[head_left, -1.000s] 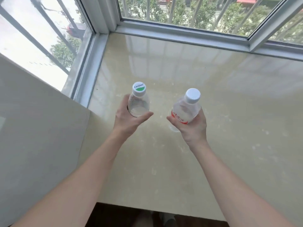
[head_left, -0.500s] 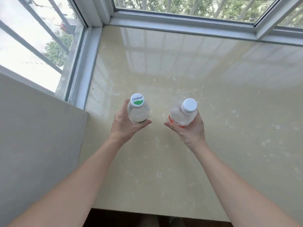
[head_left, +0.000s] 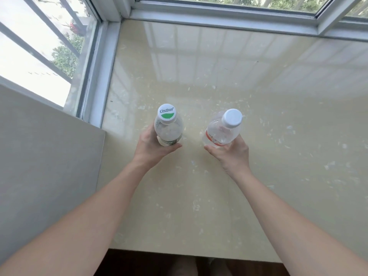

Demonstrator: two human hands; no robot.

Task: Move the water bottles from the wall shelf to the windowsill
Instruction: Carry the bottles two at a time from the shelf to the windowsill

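Both bottles have come lower toward the windowsill (head_left: 219,196) since a moment ago.

Your left hand (head_left: 153,148) is wrapped around the green-capped bottle (head_left: 168,128), held nearly upright; your right hand (head_left: 229,154) grips the white-capped bottle (head_left: 223,132), tilted rightward at the top. Whether either base touches the sill is hidden from above. You look ready to set them down, near the corner of the window frame (head_left: 99,76), levelling the right one first.

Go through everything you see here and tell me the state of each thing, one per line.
Left hand: closed around the green-capped bottle.
Right hand: closed around the white-capped bottle.
Green-capped bottle: capped, upright, held.
White-capped bottle: capped, tilted, held.
Windowsill: glossy, nothing standing on it apart from the held bottles.
Window: appears shut.
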